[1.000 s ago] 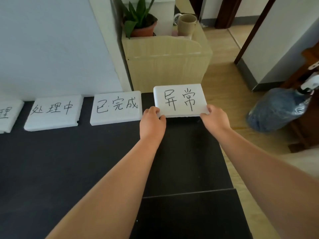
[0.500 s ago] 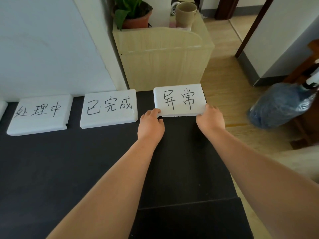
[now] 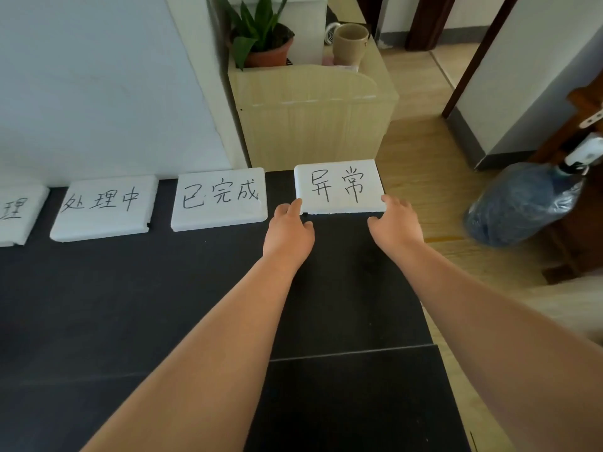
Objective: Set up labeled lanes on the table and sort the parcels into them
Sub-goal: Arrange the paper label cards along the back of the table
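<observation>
Head view shows us squaring the 异常 label board [image 3: 339, 187] at the far right end of the black table [image 3: 130, 305], in line with the other label boards [image 3: 218, 199] so each lane reads clearly. Our left hand [image 3: 288, 233] and right hand [image 3: 394, 226] each lightly pinch a near corner, holding it flat.
</observation>
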### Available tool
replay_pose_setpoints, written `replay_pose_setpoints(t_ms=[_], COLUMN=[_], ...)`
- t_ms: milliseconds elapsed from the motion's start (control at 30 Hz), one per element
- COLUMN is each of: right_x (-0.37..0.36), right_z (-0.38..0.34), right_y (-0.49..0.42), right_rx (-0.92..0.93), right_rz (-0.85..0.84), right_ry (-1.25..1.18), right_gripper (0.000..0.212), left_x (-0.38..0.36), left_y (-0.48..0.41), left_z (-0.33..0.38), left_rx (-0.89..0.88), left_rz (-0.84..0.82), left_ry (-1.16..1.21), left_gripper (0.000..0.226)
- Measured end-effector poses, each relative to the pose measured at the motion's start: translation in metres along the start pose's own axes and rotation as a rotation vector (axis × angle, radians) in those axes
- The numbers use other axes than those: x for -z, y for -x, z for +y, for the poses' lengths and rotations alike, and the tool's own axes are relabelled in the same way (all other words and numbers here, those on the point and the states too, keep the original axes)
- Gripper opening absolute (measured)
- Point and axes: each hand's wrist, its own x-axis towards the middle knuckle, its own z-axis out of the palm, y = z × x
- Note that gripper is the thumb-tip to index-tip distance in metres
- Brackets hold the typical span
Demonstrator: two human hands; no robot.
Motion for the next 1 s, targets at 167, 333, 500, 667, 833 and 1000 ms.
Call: replay_pose_setpoints(t_ms=[167,333,500,667,833,1000], right_x=[0.013,0.022,0.018,-0.003,-0.034,-0.063], right_z=[-0.012,-0.019,-0.038,-0.062,-0.084,-0.116], right_y=[0.050,0.109,0.159,0.214,0.292,0.363], right_rx=[0.125,0.239,0.304,0.379,0.437,0.500], right_rz=[-0.050,-0.064,-0.094,-0.162,-0.251,-0.254], right_ry=[0.064,0.139,0.227,0.261,0.277,0.308], right_gripper=[0.057,0.061,0.063,0.062,0.064,0.064], left_x=[0.013,0.029,0.045,0.072,0.109,0.151], left_y=[0.049,0.113,0.184,0.237,0.293,0.353], left_z=[0.008,0.002,-0.033,-0.079,-0.130,-0.188], left_rx=[-0.032,-0.064,-0.020,0.069,0.135,0.154], left_rz=[-0.051,-0.042,-0.006,0.043,0.132,0.208], left_ry=[-0.129,-0.176,-0.172,-0.159,-0.146,-0.125], left_gripper=[0.061,0.060,0.058,0.058,0.057,0.054])
